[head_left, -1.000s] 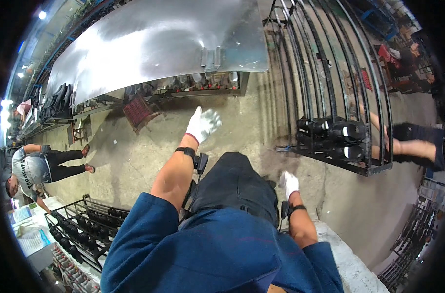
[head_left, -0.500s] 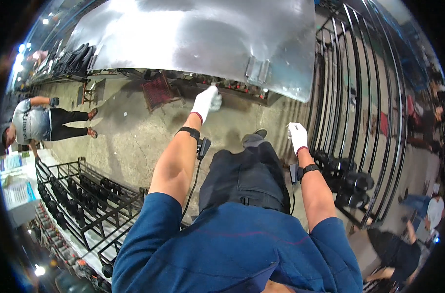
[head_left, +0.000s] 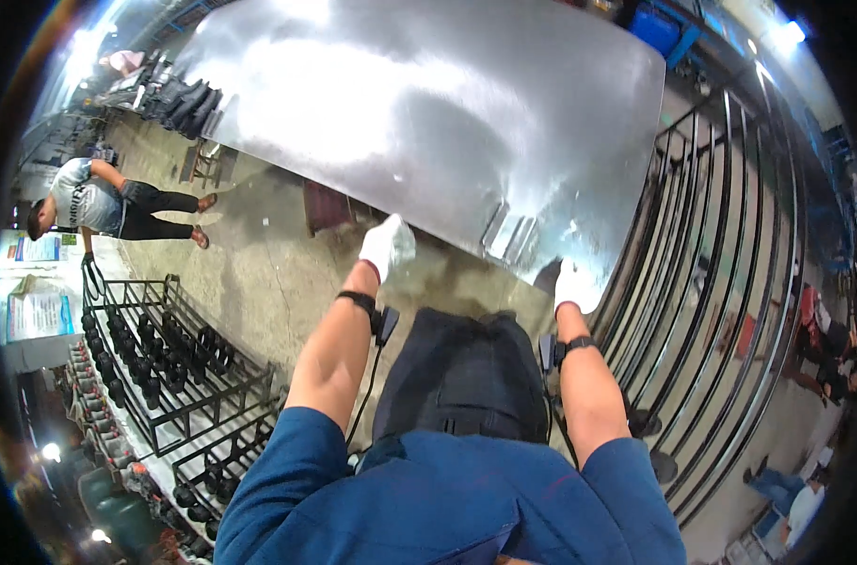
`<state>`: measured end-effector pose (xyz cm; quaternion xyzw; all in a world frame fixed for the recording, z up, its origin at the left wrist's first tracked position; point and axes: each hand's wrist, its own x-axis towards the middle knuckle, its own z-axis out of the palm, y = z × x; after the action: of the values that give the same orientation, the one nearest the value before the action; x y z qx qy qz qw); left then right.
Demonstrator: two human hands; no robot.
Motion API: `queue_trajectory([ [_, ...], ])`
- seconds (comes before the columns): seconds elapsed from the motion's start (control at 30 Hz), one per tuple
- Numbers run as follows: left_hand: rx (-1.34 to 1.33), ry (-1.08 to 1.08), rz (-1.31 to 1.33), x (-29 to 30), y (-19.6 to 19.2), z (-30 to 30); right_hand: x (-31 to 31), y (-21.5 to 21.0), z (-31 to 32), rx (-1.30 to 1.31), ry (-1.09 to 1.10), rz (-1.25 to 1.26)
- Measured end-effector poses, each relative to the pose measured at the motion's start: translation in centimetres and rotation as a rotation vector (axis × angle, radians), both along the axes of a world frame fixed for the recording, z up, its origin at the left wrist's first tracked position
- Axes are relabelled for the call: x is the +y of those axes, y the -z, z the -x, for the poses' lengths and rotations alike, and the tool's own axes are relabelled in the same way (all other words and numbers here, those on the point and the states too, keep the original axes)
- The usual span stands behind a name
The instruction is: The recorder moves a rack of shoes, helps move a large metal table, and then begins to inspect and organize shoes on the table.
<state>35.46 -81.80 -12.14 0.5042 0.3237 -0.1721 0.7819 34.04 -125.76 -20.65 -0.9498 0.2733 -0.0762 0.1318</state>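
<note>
My left hand (head_left: 388,247), in a white glove with a dark red cuff, is just short of the near edge of a shiny metal table (head_left: 428,122). Motion smears its fingers, and no held thing shows. My right hand (head_left: 577,286), gloved the same way, is by the table's near right corner. Its fingers blend into the bright metal, so their pose is unclear. Between the hands, two narrow metal strips (head_left: 510,234) sit side by side at the table edge.
Black metal racks (head_left: 701,282) run along the right. A low black rack (head_left: 165,358) holding dark round parts stands at left, beside a person (head_left: 89,198). Black parts (head_left: 188,104) lie beyond the table's left end. A dark red crate-like thing (head_left: 327,207) is partly under the table.
My body has moved closer to the table and turned somewhat. My right hand is now at the table corner; my left hand has come lower in the view. The racks and table appear shifted.
</note>
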Motion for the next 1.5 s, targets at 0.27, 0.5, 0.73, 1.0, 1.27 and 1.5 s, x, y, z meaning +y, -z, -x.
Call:
queue_trajectory([
  [0.27, 0.151, -0.236, -0.111, -0.9, -1.2, -7.7, 1.9, -3.2, -2.9, -0.146, 0.744, -1.807],
  [0.5, 0.251, -0.075, -0.07, 0.8, 2.4, -10.2, 2.1, -6.4, -1.3, -0.04, 0.769, -1.716],
  [0.73, 0.412, 0.0, 0.058, 1.8, 4.4, -12.1, 2.7, -8.7, -3.6, -0.168, 0.76, -1.687],
  [1.0, 0.375, 0.508, -0.414, 2.4, 2.7, -14.4, 2.8, -4.7, -2.6, 0.059, 0.917, -1.52],
  [1.27, 0.449, 0.554, -0.412, 3.6, 1.3, -14.0, 3.8, -6.4, -2.3, 0.113, 0.897, -1.518],
  [1.5, 0.371, 0.608, -0.51, 2.1, 1.2, -14.1, 3.1, -8.7, -2.7, 0.068, 0.863, -1.485],
])
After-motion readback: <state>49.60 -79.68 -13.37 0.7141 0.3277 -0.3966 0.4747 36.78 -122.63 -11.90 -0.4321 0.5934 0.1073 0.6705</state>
